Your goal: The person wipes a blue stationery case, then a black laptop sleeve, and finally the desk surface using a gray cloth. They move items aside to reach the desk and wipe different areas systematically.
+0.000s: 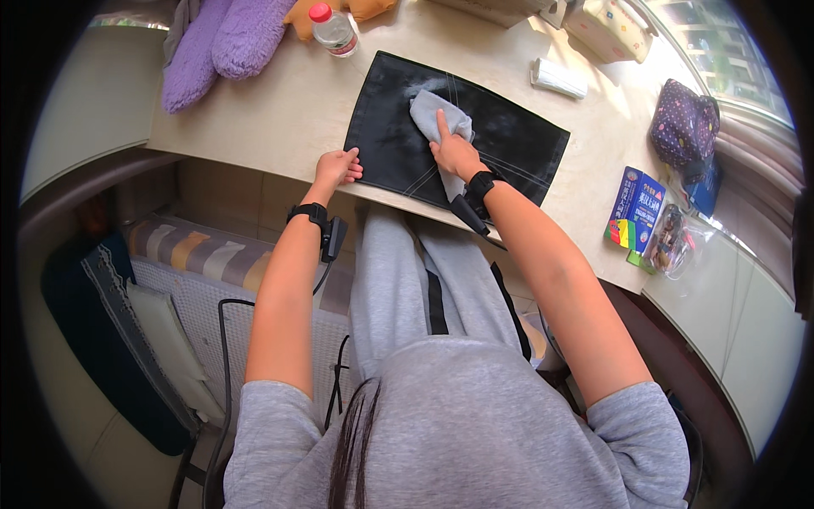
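A black sheet with pale double stitching [386,114], leather-like in look, lies flat at the table's front edge. Whitish smears mark its upper middle. My right hand [455,154] presses a light grey cloth [426,110] onto the sheet, index finger stretched along it and the other fingers curled into it. Part of the cloth hangs down below that hand toward the front edge. At the sheet's left edge, near its lower corner, my left hand [339,165] is closed, with thumb and fingers pinching the border. Both wrists wear black straps with small devices.
Beyond the sheet stands a red-capped bottle [334,32], beside purple plush [246,38]. A white roll [559,78] lies at the back right. Farther right are a dotted pouch [685,125], a blue book [636,208] and a clear bag [674,242]. Cables hang beside my legs.
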`<action>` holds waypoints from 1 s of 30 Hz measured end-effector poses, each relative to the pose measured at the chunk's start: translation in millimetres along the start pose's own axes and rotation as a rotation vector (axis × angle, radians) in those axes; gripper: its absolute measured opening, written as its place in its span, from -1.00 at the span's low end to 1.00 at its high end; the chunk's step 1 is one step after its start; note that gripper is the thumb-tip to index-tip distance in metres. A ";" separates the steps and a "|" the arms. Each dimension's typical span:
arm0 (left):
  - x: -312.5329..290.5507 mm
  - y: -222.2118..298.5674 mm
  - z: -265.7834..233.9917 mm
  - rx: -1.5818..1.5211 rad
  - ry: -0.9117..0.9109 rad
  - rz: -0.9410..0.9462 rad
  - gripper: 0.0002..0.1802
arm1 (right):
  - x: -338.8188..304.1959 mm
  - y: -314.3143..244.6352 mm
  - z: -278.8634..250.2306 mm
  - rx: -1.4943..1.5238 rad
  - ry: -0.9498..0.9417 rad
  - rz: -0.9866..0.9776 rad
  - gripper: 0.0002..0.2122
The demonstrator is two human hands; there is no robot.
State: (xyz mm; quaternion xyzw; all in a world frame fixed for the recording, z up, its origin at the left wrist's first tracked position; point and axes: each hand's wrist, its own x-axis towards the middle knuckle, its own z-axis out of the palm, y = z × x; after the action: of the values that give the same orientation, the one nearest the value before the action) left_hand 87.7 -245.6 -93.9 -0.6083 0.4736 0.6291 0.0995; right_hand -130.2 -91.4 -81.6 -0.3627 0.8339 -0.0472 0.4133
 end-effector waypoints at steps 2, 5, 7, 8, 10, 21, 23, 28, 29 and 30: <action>0.3 -2.5 0.8 0.001 -0.012 0.014 -0.65 | -1.1 -1.3 0.4 -0.048 0.029 -0.030 -0.26; -1.2 1.8 -0.6 0.004 -0.047 -0.015 -0.65 | -4.2 -3.7 1.4 -0.096 0.099 -0.066 -0.25; -4.0 6.6 -3.1 -0.001 -0.059 -0.029 -0.64 | -5.4 -3.5 1.6 -0.115 0.105 -0.084 -0.25; -4.9 9.3 -4.4 0.000 -0.073 -0.042 -0.64 | -5.7 -2.6 1.3 -0.122 0.115 -0.089 -0.26; -5.0 13.9 -7.6 -0.025 -0.102 -0.082 -0.65 | -7.1 -0.9 -0.1 -0.078 0.130 -0.058 -0.29; 15.4 13.0 -17.7 -0.078 -0.328 -0.191 -0.48 | -56.5 -58.4 -10.8 0.223 0.291 -0.318 -0.54; 20.1 15.5 -18.7 -0.038 -0.359 -0.228 -0.57 | -48.3 -79.6 2.4 0.137 0.099 -0.352 -0.52; 30.0 19.7 -20.0 -0.018 -0.447 -0.391 -0.57 | 3.7 -96.0 11.9 -0.171 -0.018 -0.372 -0.52; 30.6 19.2 -19.7 -0.021 -0.468 -0.380 -0.55 | 15.4 -93.9 5.5 -0.166 0.056 -0.375 -0.52; 31.6 19.4 -19.1 -0.027 -0.473 -0.364 -0.54 | 27.5 -92.0 -2.8 -0.165 0.093 -0.346 -0.53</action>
State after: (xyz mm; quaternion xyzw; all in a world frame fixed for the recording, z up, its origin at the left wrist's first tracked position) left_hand 79.3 -283.9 -108.3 -0.5212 0.3120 0.7312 0.3103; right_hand -91.0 -177.2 -63.0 -0.5306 0.7785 -0.0656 0.3288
